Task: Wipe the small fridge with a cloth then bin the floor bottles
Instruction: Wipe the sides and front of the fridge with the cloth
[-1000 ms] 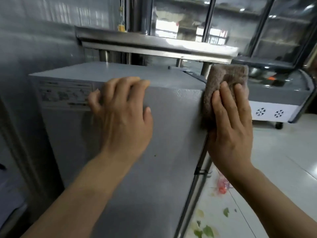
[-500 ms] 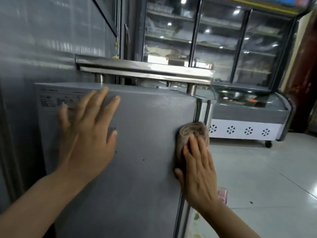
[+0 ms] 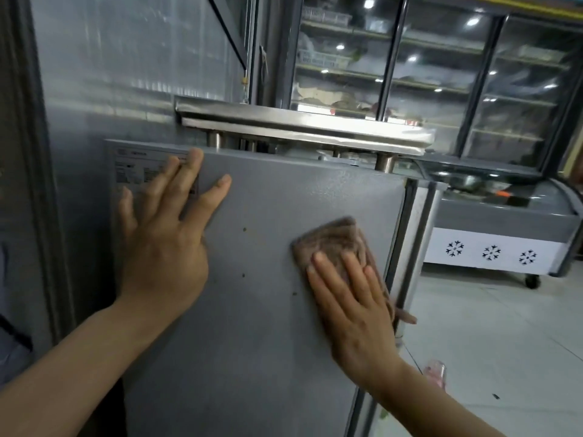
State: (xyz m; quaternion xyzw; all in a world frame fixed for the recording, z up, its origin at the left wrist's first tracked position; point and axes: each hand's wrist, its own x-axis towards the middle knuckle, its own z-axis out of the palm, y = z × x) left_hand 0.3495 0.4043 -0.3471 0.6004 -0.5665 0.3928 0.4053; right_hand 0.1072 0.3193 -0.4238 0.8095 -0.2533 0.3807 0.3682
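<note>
Fridge [image 3: 268,310] side: cloth [image 3: 331,244] under R hand [image 3: 356,310]

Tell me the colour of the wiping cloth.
Brownish-pink cloth, under the right hand; head view.

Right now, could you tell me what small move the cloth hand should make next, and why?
Probably slide the cloth left across the fridge side. The right hand presses it flat near the right edge, and several dark specks show on the panel between it and the left hand, which rests flat on the label.
</note>
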